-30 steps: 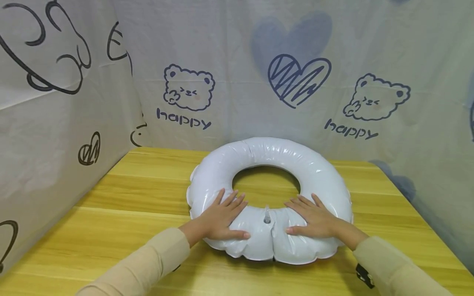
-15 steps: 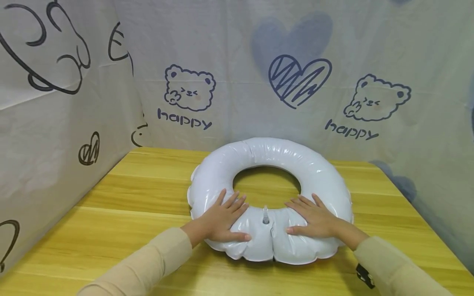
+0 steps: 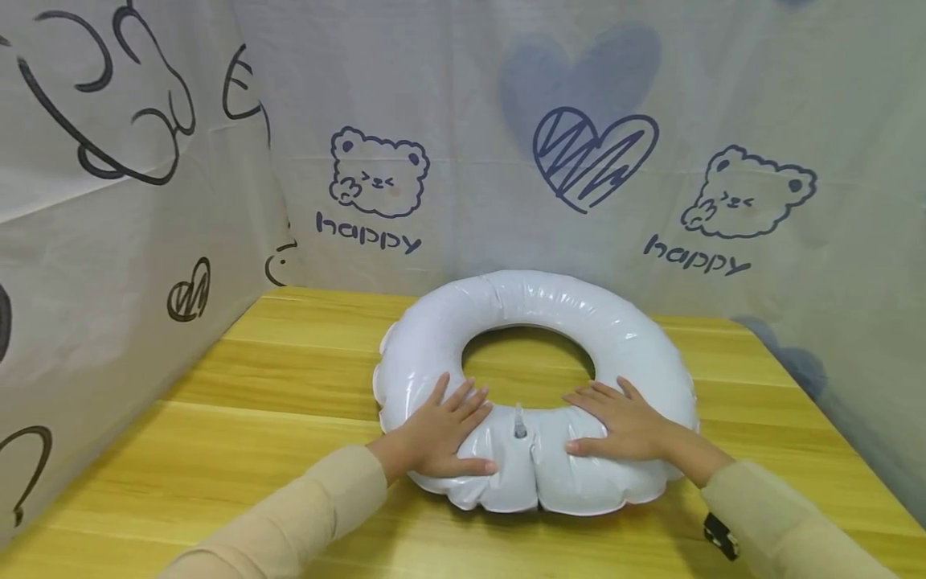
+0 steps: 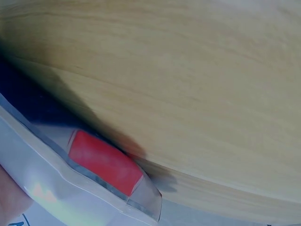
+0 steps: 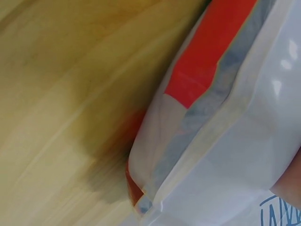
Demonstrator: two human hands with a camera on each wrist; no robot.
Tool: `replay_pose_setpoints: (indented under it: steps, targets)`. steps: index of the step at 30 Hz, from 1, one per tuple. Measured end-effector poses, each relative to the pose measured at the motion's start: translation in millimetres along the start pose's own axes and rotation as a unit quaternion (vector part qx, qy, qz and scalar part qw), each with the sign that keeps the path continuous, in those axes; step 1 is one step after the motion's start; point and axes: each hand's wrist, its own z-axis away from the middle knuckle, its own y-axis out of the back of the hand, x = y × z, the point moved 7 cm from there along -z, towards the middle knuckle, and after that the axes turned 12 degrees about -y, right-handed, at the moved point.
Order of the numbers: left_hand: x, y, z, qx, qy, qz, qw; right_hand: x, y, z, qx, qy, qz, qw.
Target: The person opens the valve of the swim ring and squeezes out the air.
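A white inflatable swim ring (image 3: 535, 293) lies flat on the wooden table, its near side creased and softer-looking. A clear valve (image 3: 520, 425) sticks up from its near section. My left hand (image 3: 443, 434) rests on the ring left of the valve, fingers spread and straight. To the valve's right, my right hand (image 3: 624, 422) lies on the ring in the same way, thumb pointing inward. Both wrist views catch the ring's underside, with a red patch (image 4: 106, 162) in the left one and a red stripe (image 5: 211, 52) in the right one.
The wooden table (image 3: 275, 378) extends around the ring. A white cloth with drawings (image 3: 376, 173) hangs behind it and along the left and right sides. Beneath the right sleeve shows a small black object (image 3: 721, 536), probably worn at the wrist.
Both hands stay on the ring in nearly the same place. The whole head view has shifted slightly, so everything appears a little further right.
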Motion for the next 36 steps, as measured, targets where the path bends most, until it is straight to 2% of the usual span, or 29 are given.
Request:
replay_pose_setpoints:
  steps: [5,15,26,36]
  targets:
    - [-1.5,-5.7,-1.8,-0.022,0.009,-0.018,0.9996,-2.6,4.4,-1.1,-0.003,0.002,0.009,1.0]
    - [-3.0,-10.7,-4.3,-0.034,0.024,-0.024,0.9989,-3.7,9.0,-4.7,0.004,0.003,0.037,0.9993]
    - [-5.5,-15.6,-4.1,-0.04,0.028,-0.022,0.9985,-8.5,11.2,-8.9,-0.01,-0.001,0.049,0.9987]
    - [-5.4,-16.5,-5.8,-0.033,0.022,-0.014,0.9991,-8.6,12.2,-10.3,-0.019,-0.012,0.05,0.9985]
